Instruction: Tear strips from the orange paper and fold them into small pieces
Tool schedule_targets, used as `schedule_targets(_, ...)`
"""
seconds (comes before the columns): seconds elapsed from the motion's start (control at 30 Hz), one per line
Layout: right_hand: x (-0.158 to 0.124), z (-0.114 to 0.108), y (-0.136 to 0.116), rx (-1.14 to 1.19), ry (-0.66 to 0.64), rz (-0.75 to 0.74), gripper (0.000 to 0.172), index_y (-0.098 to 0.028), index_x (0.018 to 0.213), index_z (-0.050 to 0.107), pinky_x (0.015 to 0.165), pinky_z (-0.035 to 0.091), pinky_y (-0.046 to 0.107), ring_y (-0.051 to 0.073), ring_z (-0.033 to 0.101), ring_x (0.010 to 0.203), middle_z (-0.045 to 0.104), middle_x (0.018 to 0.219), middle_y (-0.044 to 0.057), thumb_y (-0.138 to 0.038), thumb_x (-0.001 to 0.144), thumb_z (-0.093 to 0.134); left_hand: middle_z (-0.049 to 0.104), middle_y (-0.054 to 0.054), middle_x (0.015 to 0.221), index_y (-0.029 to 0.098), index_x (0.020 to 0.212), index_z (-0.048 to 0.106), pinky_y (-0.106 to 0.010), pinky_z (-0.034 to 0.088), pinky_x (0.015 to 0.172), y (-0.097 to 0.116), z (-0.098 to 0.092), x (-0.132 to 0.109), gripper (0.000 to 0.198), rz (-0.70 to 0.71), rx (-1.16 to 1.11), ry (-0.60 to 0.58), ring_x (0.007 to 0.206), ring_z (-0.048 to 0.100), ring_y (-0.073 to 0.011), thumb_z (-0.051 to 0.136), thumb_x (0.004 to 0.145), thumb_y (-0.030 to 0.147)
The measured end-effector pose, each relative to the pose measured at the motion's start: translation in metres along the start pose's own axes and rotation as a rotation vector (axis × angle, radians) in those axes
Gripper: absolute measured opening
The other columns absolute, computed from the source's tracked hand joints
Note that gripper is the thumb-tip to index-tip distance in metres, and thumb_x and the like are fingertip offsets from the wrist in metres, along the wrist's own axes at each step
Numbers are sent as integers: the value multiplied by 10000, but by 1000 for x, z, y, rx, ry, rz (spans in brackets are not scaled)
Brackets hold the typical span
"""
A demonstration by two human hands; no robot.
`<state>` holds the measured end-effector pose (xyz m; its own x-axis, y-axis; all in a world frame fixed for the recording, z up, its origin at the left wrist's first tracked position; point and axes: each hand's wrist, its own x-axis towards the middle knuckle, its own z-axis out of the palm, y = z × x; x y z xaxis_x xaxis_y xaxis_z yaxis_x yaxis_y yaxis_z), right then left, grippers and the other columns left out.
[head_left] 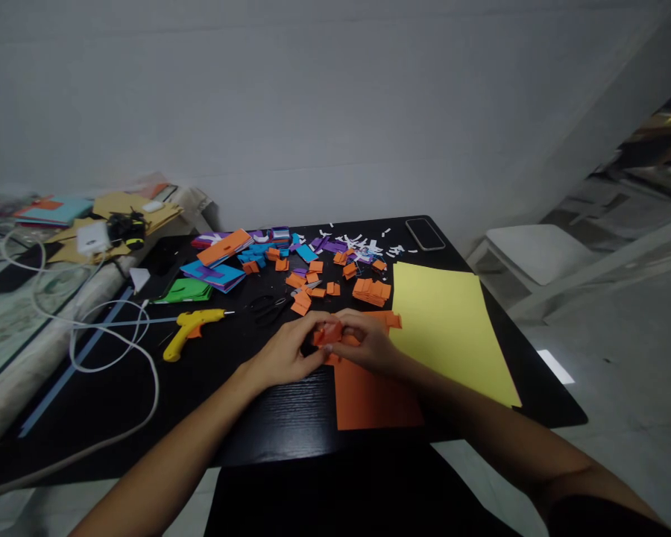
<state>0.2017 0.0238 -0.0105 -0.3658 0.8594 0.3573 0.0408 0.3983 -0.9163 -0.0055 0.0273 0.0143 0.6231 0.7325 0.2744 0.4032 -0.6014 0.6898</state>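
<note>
Between my two hands is a small folded piece of orange paper (329, 333), partly hidden by fingers. My left hand (291, 349) pinches it from the left with thumb and fingers. From the other side my right hand (367, 343) grips it, its thumb near the left thumb. Under the right hand lies a larger orange sheet (374, 403), flat on the black table. Several small folded orange pieces (372, 291) are stacked just beyond, and others lie scattered nearby. Scissors with black handles (269, 307) rest behind my left hand, their blades partly covered by orange pieces.
A yellow glue gun (193, 328) lies at the left beside a looping white cable (153, 380). Yellow sheets (447, 321) cover the right side. Coloured paper stacks (218, 272), white scraps (363, 246) and a phone (425, 233) sit farther back. A white stool (537, 253) stands right of the table.
</note>
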Motion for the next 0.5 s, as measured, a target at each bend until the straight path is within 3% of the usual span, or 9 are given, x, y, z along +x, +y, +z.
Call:
schedule_targets(0.13,2,0,2,263,-42,207,316,-191,817,656,672,579,298,172,687,758,684,822,21,-445,754,834,663,-7,859,217,1221,572,-238,507,638,-1,2,1,318,-31,-88,40,689,633,-136,635,911,247)
schedule_targets(0.27,4,-1,6,324,-23,274,365,-191,792,646,671,585,306,174,683,730,687,753,2,-453,692,880,592,23,759,199,1103,587,-223,482,623,-7,5,3,235,-104,-301,58,654,581,-116,661,914,318)
schedule_targets(0.5,6,-3,6,509,-44,372,344,-179,834,676,870,571,334,177,724,845,748,879,10,-318,636,920,572,17,797,166,1000,532,-220,466,629,-8,2,4,288,-261,-717,-65,651,562,-96,712,881,356)
